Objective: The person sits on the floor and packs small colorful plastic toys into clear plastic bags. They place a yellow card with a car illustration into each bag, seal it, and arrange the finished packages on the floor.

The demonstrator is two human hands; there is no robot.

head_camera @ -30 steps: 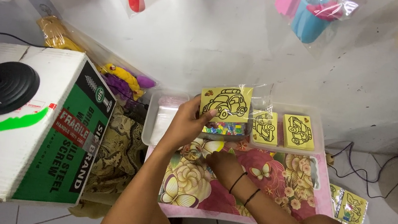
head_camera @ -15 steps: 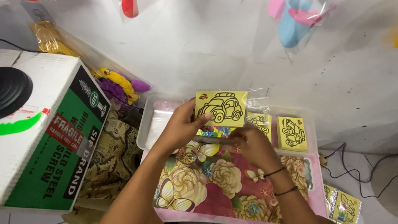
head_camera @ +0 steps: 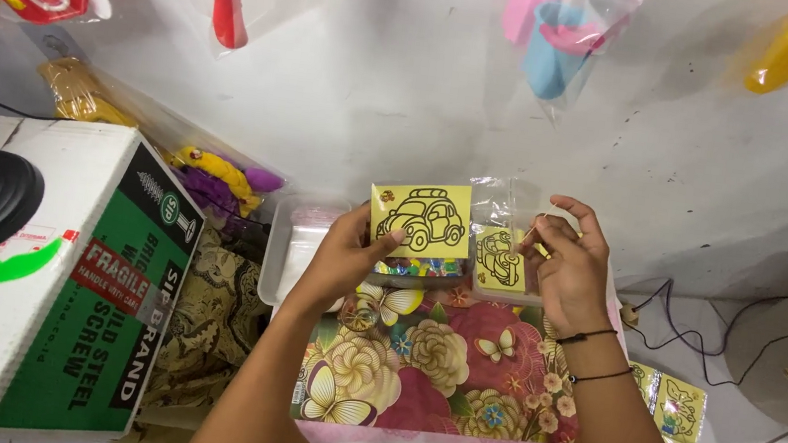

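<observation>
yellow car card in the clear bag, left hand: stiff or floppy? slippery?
The yellow car card stands flat and upright though the left hand pinches only its lower corner, so it is probably fairly stiff and light. Its clear plastic bag looks glossy and juts loosely past the card's edge, so the wrap may slide under the fingers and crinkle.

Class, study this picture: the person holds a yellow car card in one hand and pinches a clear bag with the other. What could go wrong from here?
The left hand grips the yellow car card only by its lower edge; it might bend or slip.

The right hand pinches the clear bag above the tray; the thin plastic could tear.
</observation>
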